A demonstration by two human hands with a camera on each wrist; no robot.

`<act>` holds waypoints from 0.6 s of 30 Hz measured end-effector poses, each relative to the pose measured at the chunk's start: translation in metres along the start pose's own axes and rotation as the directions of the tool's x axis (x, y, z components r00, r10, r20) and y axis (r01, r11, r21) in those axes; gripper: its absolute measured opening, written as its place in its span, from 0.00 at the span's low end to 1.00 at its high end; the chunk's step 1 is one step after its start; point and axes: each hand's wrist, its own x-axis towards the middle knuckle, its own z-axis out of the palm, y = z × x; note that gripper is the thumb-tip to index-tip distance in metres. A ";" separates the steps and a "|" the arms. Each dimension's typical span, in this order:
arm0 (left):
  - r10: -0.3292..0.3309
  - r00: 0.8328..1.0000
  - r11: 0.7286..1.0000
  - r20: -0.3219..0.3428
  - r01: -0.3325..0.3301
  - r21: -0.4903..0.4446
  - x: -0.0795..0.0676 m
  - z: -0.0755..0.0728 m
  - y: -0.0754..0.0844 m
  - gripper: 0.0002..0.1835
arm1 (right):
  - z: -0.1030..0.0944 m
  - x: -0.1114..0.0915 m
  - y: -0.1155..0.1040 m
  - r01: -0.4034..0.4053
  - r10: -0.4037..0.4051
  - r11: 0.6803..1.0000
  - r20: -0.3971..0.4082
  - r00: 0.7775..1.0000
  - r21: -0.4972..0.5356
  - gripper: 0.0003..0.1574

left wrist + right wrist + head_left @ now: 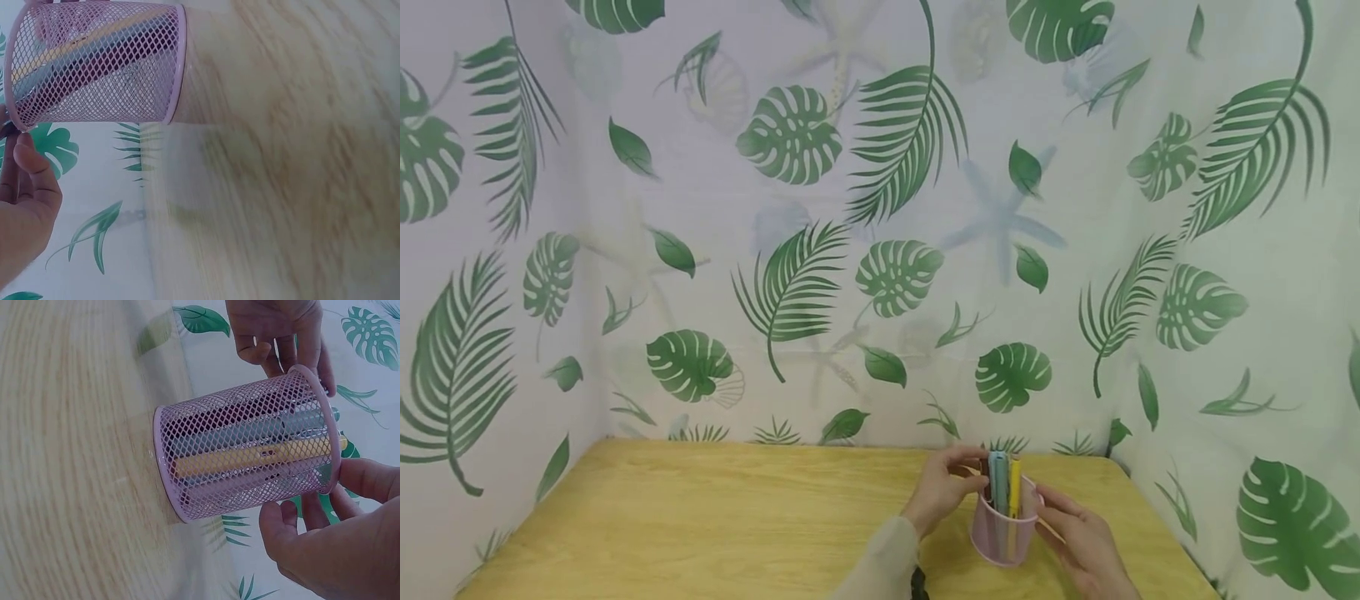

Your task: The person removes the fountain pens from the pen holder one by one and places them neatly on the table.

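Pink mesh pen cup [1006,540] stands upright on the right of the worktop [700,517]. Right hand [1081,537] pinches its right rim; left hand [942,490] looks to be pinching the dark pen [988,493]. Probably light, stiff and tippy, so I'd steady that rim.

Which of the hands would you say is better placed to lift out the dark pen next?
Probably the left: the left hand is directly beside the dark pen, while the right hand touches the opposite side of the cup, past the yellow pen.
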 end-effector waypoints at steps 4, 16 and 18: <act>0.029 0.999 0.999 -0.015 -0.028 0.027 -0.002 -0.003 0.001 0.13 | 0.000 -0.001 0.001 0.000 0.000 1.000 0.017 1.000 -0.003 0.39; -0.002 0.998 1.000 -0.058 0.002 0.013 -0.005 0.000 0.000 0.12 | 0.002 -0.003 -0.001 -0.002 0.002 1.000 0.021 1.000 -0.002 0.38; -0.015 0.998 1.000 -0.057 0.013 -0.024 -0.004 0.000 0.000 0.12 | 0.003 -0.003 -0.002 -0.002 0.002 1.000 0.021 1.000 0.004 0.38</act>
